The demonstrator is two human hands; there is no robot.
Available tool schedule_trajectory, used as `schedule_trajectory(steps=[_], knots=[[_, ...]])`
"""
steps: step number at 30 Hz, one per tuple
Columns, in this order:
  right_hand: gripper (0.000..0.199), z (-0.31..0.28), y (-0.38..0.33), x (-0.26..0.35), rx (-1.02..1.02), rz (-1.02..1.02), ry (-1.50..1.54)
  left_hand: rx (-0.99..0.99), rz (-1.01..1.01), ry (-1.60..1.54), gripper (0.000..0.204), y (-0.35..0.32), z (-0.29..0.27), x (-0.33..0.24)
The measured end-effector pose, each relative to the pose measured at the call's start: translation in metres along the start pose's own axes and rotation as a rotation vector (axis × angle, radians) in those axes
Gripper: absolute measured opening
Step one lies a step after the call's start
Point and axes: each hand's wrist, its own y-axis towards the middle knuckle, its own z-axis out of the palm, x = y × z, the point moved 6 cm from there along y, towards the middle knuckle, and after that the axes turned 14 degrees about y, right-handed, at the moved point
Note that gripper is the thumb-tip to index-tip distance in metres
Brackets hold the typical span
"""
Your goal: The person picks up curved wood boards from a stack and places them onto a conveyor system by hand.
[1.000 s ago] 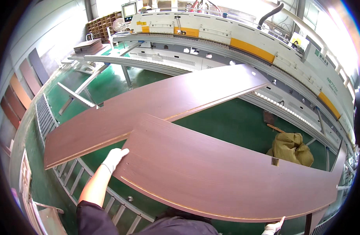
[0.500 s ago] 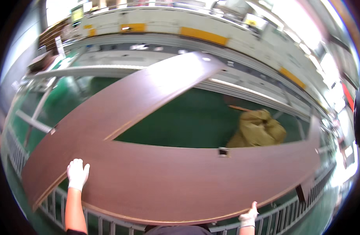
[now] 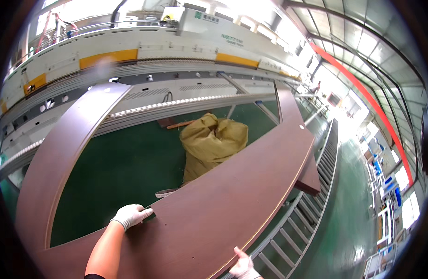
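A long dark-brown board (image 3: 214, 200) with a pale front edge runs slantwise before me. My left hand (image 3: 129, 216), in a white glove, is at its far edge beside a small notch, fingers closed over the edge there. At the near edge is my right hand (image 3: 242, 267), also gloved; its thumb lies on top while the other fingers are mostly hidden below the board. Another brown board (image 3: 60, 158) extends away on the left. A third brown board (image 3: 287, 106) juts out beneath the far right end.
An olive-coloured sack (image 3: 214, 139) stands on the green floor (image 3: 121, 172) behind the board. A roller conveyor (image 3: 288, 232) passes along the right. Further back, a long white machine (image 3: 167, 44) with yellow panels stretches behind a metal rail (image 3: 190, 106).
My view has turned to the right. My left hand has gone from lying on the boards at the left to the far edge by the notch. My right hand stays at the near edge.
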Motion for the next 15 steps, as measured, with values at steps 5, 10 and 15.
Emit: schedule_trajectory(steps=[5,10,15], knots=[[0.047,0.057,0.047,0.136,0.063,-0.400,-0.029,-0.078,-0.039,0.264,0.060,0.001,-0.010,-0.004],[0.051,0.072,0.114,0.261,0.009,-0.649,-0.222,-0.125,-0.027,0.322,0.063,0.002,-0.021,-0.014],[0.051,0.076,0.135,0.199,0.004,-0.497,-0.219,-0.204,-0.106,0.355,0.066,-0.026,-0.029,0.048]])
